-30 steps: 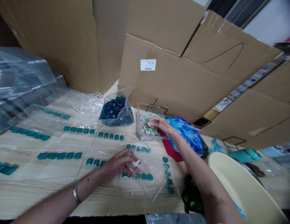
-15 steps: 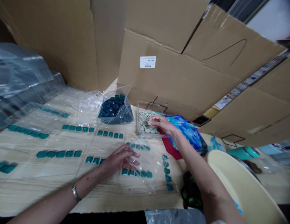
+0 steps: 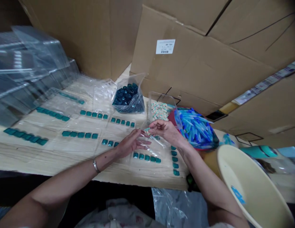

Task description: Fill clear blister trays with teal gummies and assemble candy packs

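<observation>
My left hand [image 3: 130,144] rests on a clear plastic bag [image 3: 152,148] lying on the wooden table [image 3: 73,152], its fingers holding the bag's mouth. My right hand [image 3: 163,129] is closed in a pinch on a small pale piece [image 3: 147,129] right at that bag's opening. Teal square pieces [image 3: 146,157] sit in a row inside the bag. Behind my right hand stands a clear tub [image 3: 159,109] of small pale multicoloured pieces.
Several flat clear bags with rows of teal squares [image 3: 79,135] cover the table. An open bag of dark blue pieces [image 3: 127,96] and a bag of blue tubes [image 3: 196,129] stand behind. Cardboard boxes [image 3: 197,60] wall the back. A cream basin [image 3: 247,186] sits at the right, stacked clear plastic [image 3: 21,72] at the left.
My right hand has left the tub and come toward me to the bag's mouth with a small piece. My left hand has stayed on the bag. The camera has tilted down.
</observation>
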A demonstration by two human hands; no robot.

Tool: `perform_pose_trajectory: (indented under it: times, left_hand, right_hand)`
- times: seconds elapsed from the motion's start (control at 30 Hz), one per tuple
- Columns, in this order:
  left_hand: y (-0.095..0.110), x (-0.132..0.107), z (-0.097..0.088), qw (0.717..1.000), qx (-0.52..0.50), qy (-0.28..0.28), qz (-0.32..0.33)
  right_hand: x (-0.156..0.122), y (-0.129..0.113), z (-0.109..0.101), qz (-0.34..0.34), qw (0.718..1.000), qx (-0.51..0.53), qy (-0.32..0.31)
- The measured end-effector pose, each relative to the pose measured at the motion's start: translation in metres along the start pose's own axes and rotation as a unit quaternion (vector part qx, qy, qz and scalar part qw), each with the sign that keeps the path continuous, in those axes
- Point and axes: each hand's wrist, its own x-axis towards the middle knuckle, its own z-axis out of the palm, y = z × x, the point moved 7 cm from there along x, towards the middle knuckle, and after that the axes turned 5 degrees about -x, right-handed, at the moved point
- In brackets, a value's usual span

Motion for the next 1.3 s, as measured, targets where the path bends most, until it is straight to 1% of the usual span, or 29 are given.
perform_pose_trajectory:
  times: [0.07,0.13,0.27,0.33,0.43,0.57,0.73,0.8,0.87,0.97,1.03,1.13,1.2,1.23,1.27,1.3]
  left_hand:
    - [-0.001,0.0,0.001,1.0,-0.008,-0.005,-0.009]
    - [-0.002,-0.001,0.001,1.0,-0.011,-0.006,-0.012]
    - [0.0,-0.003,0.003,1.0,-0.023,-0.02,0.001]
    - [-0.001,-0.003,0.004,0.999,-0.026,-0.029,0.002]
    - [-0.004,-0.003,0.002,0.999,-0.021,-0.033,-0.003]
    - [-0.007,-0.002,0.0,0.999,-0.017,-0.038,-0.001]
    - [-0.009,-0.003,0.0,0.999,-0.017,-0.039,-0.005]
    - [-0.009,-0.003,0.001,0.999,-0.014,-0.04,-0.015]
    - [-0.009,-0.004,0.003,0.999,-0.017,-0.041,-0.02]
    - [-0.006,-0.004,0.005,0.998,-0.035,-0.047,-0.018]
    - [-0.005,-0.004,0.007,0.997,-0.048,-0.057,-0.016]
    - [-0.005,-0.005,0.007,0.996,-0.06,-0.062,-0.015]
    - [-0.005,-0.005,0.006,0.997,-0.062,-0.053,-0.017]
    - [-0.005,-0.005,0.005,0.997,-0.058,-0.047,-0.019]
    - [-0.005,-0.005,0.005,0.998,-0.052,-0.041,-0.022]
    - [-0.006,-0.005,0.004,0.998,-0.046,-0.037,-0.027]
  right_hand:
    - [-0.003,0.002,0.009,-0.011,0.999,-0.048,-0.014]
    - [-0.006,0.001,0.014,-0.033,0.994,-0.108,-0.015]
    - [-0.015,-0.011,0.023,-0.118,0.964,-0.237,-0.008]
    - [-0.02,-0.016,0.027,-0.161,0.95,-0.269,-0.01]
    - [-0.025,-0.016,0.03,-0.191,0.934,-0.301,0.001]
    - [-0.027,-0.016,0.033,-0.2,0.921,-0.335,0.003]
    - [-0.025,-0.021,0.043,-0.217,0.907,-0.36,-0.038]
    - [-0.024,-0.02,0.042,-0.216,0.907,-0.359,-0.037]
    - [-0.022,-0.017,0.039,-0.211,0.911,-0.355,-0.013]
    - [-0.021,-0.012,0.033,-0.2,0.915,-0.348,0.045]
    - [-0.023,-0.01,0.035,-0.195,0.908,-0.363,0.071]
    - [-0.027,-0.012,0.043,-0.186,0.891,-0.41,0.064]
    - [-0.027,-0.017,0.039,-0.192,0.89,-0.411,0.05]
    - [-0.025,-0.02,0.03,-0.199,0.891,-0.405,0.054]
    - [-0.021,-0.022,0.017,-0.205,0.89,-0.401,0.069]
    - [-0.016,-0.024,-0.001,-0.207,0.886,-0.403,0.094]
